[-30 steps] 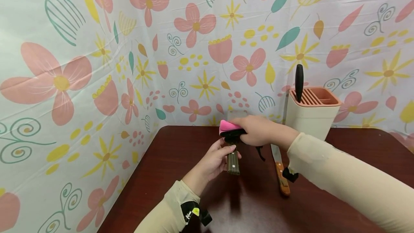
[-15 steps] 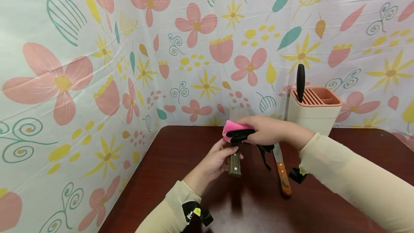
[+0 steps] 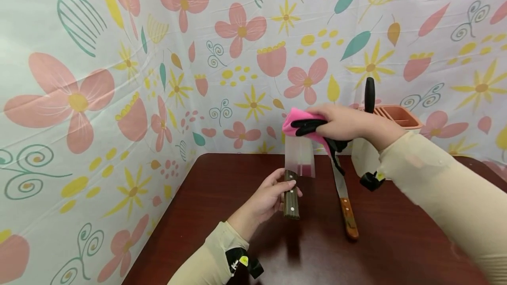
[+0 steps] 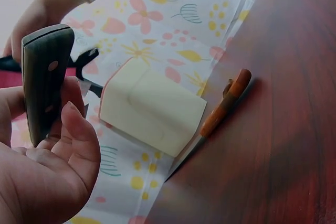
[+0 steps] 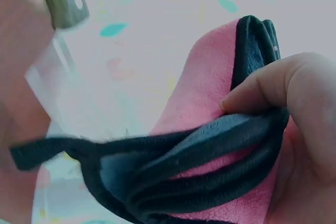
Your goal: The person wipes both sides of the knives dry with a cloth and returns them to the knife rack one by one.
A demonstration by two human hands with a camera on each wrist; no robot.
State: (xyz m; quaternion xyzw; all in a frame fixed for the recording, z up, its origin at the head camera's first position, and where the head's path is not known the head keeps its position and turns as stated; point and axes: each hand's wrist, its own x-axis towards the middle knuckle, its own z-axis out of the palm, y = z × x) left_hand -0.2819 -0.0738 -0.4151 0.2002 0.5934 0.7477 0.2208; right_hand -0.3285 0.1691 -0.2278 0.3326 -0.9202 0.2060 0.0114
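Note:
My left hand grips a cleaver by its dark, riveted wooden handle, the broad shiny blade pointing up and away. My right hand holds a folded pink cloth with black edging and a dangling black loop. In the head view the cloth overlaps the top of the blade and hides it. The right wrist view shows my thumb pressing on the pink cloth, while the cleaver's blade lies off to its left.
A knife with an orange-brown wooden handle lies on the dark red table, right of the cleaver. Behind my right forearm stands a cream knife block with an orange slotted top and a black-handled knife. Floral sheeting backs the table.
My right hand and the cloth have moved up and right along the blade, from near the handle to its top, uncovering the lower blade. My left hand has barely shifted.

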